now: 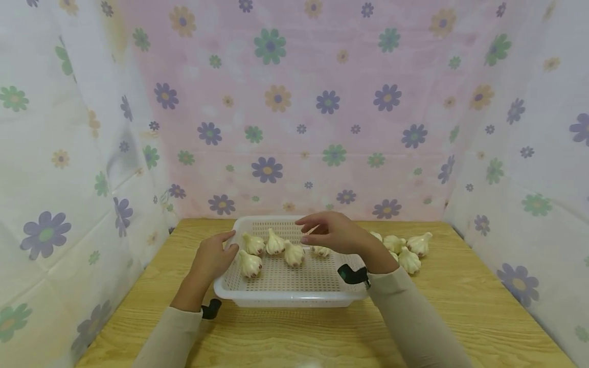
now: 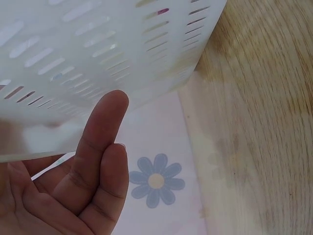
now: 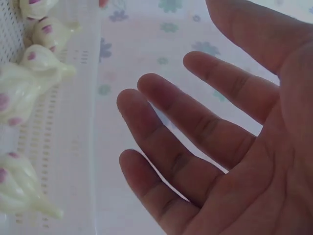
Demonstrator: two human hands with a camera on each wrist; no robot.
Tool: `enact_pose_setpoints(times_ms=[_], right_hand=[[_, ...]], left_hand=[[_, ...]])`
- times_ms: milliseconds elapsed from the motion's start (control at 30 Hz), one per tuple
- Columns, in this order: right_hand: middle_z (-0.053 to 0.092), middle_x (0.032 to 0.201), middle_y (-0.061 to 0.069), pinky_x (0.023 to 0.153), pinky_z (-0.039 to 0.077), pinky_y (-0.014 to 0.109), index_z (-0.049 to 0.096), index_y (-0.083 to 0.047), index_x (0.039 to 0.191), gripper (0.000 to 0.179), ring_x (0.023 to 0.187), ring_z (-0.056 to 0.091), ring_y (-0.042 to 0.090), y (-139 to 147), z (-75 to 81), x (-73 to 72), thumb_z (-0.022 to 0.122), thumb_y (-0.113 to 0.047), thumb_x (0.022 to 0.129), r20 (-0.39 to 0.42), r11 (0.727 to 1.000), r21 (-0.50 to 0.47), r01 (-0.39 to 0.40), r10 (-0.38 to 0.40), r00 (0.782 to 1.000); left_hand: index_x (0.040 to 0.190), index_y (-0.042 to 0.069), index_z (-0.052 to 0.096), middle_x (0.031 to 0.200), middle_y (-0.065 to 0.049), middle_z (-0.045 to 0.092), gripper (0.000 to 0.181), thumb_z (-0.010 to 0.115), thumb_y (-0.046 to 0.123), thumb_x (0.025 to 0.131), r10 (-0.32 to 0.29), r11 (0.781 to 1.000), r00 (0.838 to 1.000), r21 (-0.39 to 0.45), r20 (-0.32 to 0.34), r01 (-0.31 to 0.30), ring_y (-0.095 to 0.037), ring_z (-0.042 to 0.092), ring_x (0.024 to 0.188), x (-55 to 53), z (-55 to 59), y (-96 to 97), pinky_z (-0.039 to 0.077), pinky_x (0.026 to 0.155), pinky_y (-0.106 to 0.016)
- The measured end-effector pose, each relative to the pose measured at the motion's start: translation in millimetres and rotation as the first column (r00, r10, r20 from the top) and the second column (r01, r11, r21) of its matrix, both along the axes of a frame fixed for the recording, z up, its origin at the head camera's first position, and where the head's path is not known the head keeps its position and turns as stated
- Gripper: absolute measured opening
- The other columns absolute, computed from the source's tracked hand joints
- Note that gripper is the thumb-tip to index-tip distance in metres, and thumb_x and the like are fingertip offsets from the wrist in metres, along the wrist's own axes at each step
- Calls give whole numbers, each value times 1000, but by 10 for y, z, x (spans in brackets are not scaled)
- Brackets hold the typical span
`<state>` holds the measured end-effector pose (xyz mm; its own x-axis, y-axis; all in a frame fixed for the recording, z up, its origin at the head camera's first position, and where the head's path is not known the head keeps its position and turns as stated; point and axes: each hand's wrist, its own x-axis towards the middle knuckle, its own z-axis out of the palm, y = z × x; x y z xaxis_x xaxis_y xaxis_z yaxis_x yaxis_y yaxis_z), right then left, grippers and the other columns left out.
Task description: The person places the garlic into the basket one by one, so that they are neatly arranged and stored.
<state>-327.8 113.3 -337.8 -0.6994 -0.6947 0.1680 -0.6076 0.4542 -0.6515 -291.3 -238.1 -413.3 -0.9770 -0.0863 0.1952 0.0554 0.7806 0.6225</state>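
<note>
A white plastic basket [image 1: 294, 295] with slotted walls stands on the table, several garlic bulbs [image 1: 275, 242] inside it. At its left side my left hand [image 1: 209, 260] grips the rim, thumb over the edge. In the left wrist view, fingers [image 2: 105, 122] lie along the outside of the basket wall [image 2: 127, 63]. My right hand [image 1: 338, 233] hovers over the basket's right part, holding nothing. Its fingers [image 3: 171, 103] are spread and slightly bent, above and beside the garlic in the right wrist view. One bulb [image 1: 320, 251] lies under this hand, partly hidden.
To the right of the basket, more garlic bulbs [image 1: 409, 260] lie in a group on the wooden table [image 1: 465, 296], partly behind my right forearm. Flower-patterned cloth [image 1: 299, 112] hangs at the back and on both sides of the table.
</note>
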Motion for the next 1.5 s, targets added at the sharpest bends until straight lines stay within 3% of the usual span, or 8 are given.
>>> enact_pose_setpoints(times_ms=[167, 233, 333, 500, 767, 900, 1167, 1500], right_hand=[[68, 133, -4, 96, 57, 42, 61, -35, 142, 48, 116, 69, 18, 288, -48, 81, 69, -47, 97, 11, 995, -52, 84, -84, 996], [67, 134, -2, 98, 57, 44, 61, -34, 142, 47, 118, 69, 20, 394, -83, 106, 69, -45, 97, 18, 990, -72, 118, -117, 993], [67, 136, 2, 100, 56, 46, 61, -31, 143, 48, 119, 69, 22, 523, -132, 138, 70, -44, 97, 10, 984, -82, 156, -156, 988], [67, 137, 6, 100, 55, 50, 64, -26, 141, 47, 119, 68, 24, 708, -210, 169, 70, -43, 97, -58, 972, -72, 224, -228, 972], [67, 139, 1, 94, 58, 46, 63, -26, 142, 48, 115, 69, 21, 1116, -380, 187, 68, -44, 98, -151, 941, -99, 323, -335, 930], [65, 141, 3, 94, 59, 46, 61, -24, 144, 50, 119, 67, 27, 1314, -431, 189, 66, -46, 99, -156, 927, -72, 369, -376, 914], [59, 148, 13, 100, 54, 55, 57, -17, 148, 63, 132, 57, 39, 1760, -534, 129, 64, -54, 98, -137, 878, -11, 479, -476, 869], [56, 150, 21, 94, 55, 59, 55, -12, 150, 72, 132, 56, 45, 2251, -689, 25, 69, -54, 95, -55, 816, 18, 578, -577, 815]], left_hand=[[148, 11, 58, 150, -22, 55, 53, 57, 30, 99, -10, 1000, 1000, -2, -15, 10, -22, 61, 70, -32, -13, -4, 47, 51, -30], [148, 11, 58, 151, -22, 54, 53, 57, 30, 99, -18, 1000, 1000, 7, -11, 18, -25, 63, 70, -40, -23, -1, 47, 50, -30], [147, 11, 59, 150, -20, 55, 52, 57, 30, 98, -15, 1000, 1000, -5, -17, 15, -25, 65, 84, -40, -33, 7, 48, 55, -30], [147, 10, 59, 151, -21, 55, 52, 57, 30, 99, -15, 999, 1000, -31, -27, 14, -29, 64, 98, -33, -36, 11, 50, 63, -30], [147, 11, 59, 151, -21, 55, 52, 57, 31, 99, -10, 1000, 1000, -25, -22, 9, -27, 65, 97, -7, -36, -2, 50, 62, -30], [148, 11, 58, 152, -22, 54, 52, 57, 30, 99, -5, 1000, 1000, -8, -12, 5, -25, 67, 84, -6, -29, -20, 49, 55, -29], [148, 10, 58, 152, -23, 53, 53, 57, 29, 98, -11, 1000, 1000, 2, -17, 11, -24, 66, 82, -15, -28, -24, 50, 53, -29], [147, 11, 59, 150, -19, 57, 53, 57, 31, 98, -3, 1000, 999, -18, -32, 2, -29, 64, 99, -26, -56, -20, 50, 63, -30]])
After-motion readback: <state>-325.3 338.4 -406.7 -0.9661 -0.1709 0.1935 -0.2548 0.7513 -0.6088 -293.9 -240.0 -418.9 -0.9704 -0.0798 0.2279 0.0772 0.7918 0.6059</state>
